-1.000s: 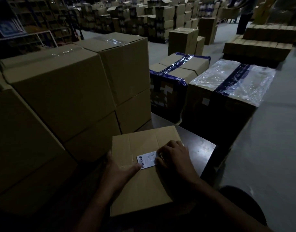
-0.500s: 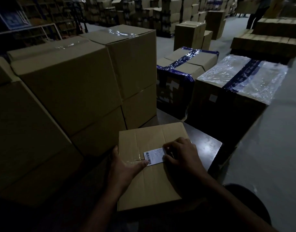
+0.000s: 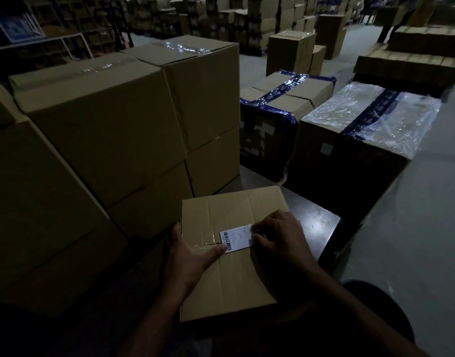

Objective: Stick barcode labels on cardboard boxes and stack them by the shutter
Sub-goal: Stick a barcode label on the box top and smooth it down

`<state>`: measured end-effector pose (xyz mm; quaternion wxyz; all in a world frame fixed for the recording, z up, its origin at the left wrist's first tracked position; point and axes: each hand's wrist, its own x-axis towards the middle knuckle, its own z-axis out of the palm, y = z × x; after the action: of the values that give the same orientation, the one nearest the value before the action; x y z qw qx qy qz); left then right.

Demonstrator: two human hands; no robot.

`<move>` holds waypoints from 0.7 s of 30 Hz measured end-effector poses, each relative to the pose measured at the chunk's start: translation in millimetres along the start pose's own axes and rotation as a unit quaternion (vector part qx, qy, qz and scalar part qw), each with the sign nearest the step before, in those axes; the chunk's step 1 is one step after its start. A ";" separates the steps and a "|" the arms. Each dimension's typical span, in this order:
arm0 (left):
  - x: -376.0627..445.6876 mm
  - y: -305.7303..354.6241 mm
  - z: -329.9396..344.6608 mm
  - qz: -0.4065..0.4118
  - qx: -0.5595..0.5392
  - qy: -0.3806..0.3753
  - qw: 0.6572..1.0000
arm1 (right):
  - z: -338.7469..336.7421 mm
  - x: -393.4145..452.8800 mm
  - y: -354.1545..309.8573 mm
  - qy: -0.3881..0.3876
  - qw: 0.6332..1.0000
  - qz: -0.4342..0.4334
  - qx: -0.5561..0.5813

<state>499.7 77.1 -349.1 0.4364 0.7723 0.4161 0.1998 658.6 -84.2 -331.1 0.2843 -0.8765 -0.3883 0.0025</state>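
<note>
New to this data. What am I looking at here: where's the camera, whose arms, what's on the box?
There is no robot here. The single view comes from a wide-angle camera worn on a person's head, looking forward and down, so the two arms that enter from the bottom are the wearer's own.

In front of them a small cardboard box lies on a dark table. A white barcode label sits on the box's top. The left hand grips the box's left edge, and its thumb presses the label's barcode end. The right hand covers the label's other end with curled fingers; whether they pinch it or only press is hard to tell in this dim light.

Around them: tall stacked boxes on the left, and a blue-taped box and a plastic-wrapped box beyond the table.
</note>
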 end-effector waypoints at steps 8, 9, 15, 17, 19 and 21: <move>-0.3 -0.5 0.8 -0.003 -0.012 0.001 1.000 | 6.8 -5.9 4.4 0.010 1.000 0.009 -0.007; -0.5 -0.1 0.9 -0.001 -0.014 0.001 1.000 | 7.7 -7.7 2.5 0.020 1.000 0.011 -0.013; 0.1 -0.6 1.6 0.001 -0.008 -0.001 1.000 | 5.6 -13.0 -0.6 0.032 0.999 0.027 0.019; -0.4 0.3 1.4 0.006 -0.009 0.001 1.000 | 7.4 -15.4 0.0 0.039 0.999 0.025 0.001; -0.1 -1.1 2.3 0.005 -0.009 0.003 1.000 | 5.3 -16.8 -1.7 0.026 0.999 0.024 0.005; 0.3 -2.0 2.5 -0.002 -0.006 0.005 1.000 | 4.0 -16.0 -1.7 0.014 1.000 0.021 0.011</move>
<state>500.6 76.6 -352.2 0.4392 0.7681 0.4186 0.2047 645.4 -92.2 -337.1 0.2995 -0.8813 -0.3654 0.0007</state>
